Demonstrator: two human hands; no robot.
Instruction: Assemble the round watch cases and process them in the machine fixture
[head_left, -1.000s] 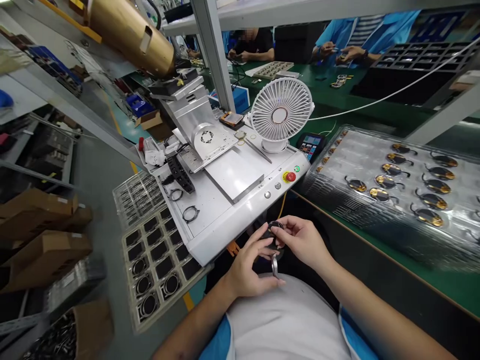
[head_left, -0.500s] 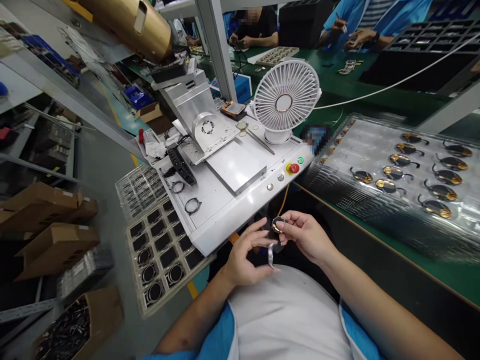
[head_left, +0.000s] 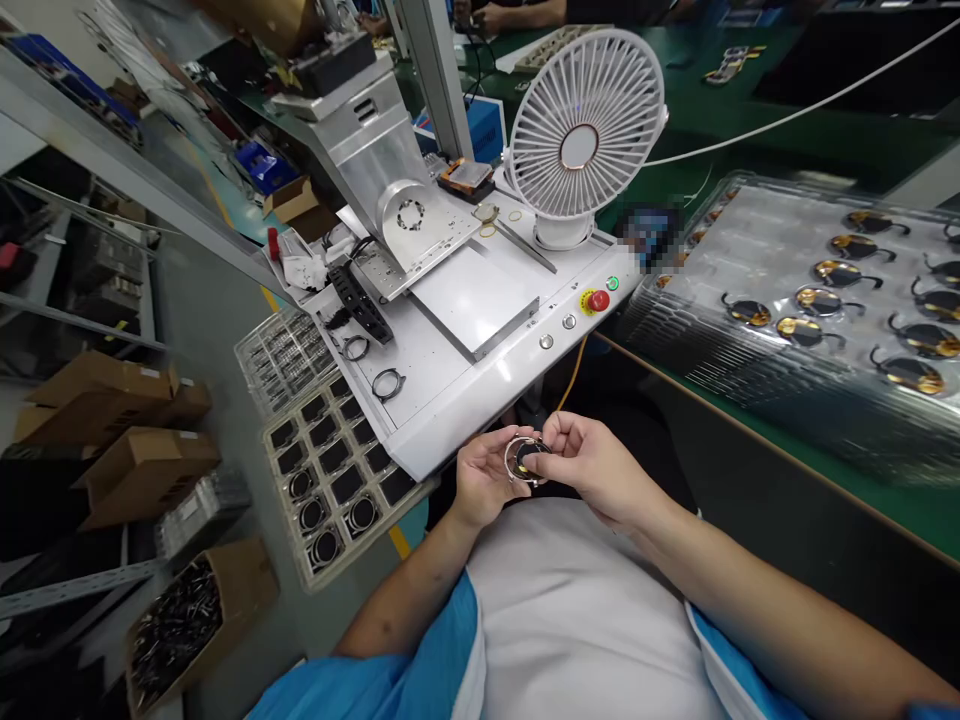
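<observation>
My left hand [head_left: 480, 482] is closed on a thin silvery metal ring [head_left: 509, 462], like a watch case frame, held at its left side. In my right hand [head_left: 596, 468], thumb and fingers pinch a round black disc with gold film [head_left: 528, 455], like a small display module. The disc lies against the ring, partly within its outline; whether it is seated inside I cannot tell. Both hands meet just above my lap, in front of the white machine base [head_left: 450, 430]. My right fingers cover part of the disc.
A clear plastic tray [head_left: 757, 215] on the right bench bears several tailed black-and-gold discs. On the machine stand a white fan [head_left: 581, 125], a red stop button [head_left: 598, 301] and loose black rings [head_left: 387, 384]. A compartment tray [head_left: 304, 560] and cartons [head_left: 142, 475] lie left.
My hands have come together, bringing the disc onto the ring. The ring has turned from edge-on to nearly face-up in my left hand. The camera view has tilted down.
</observation>
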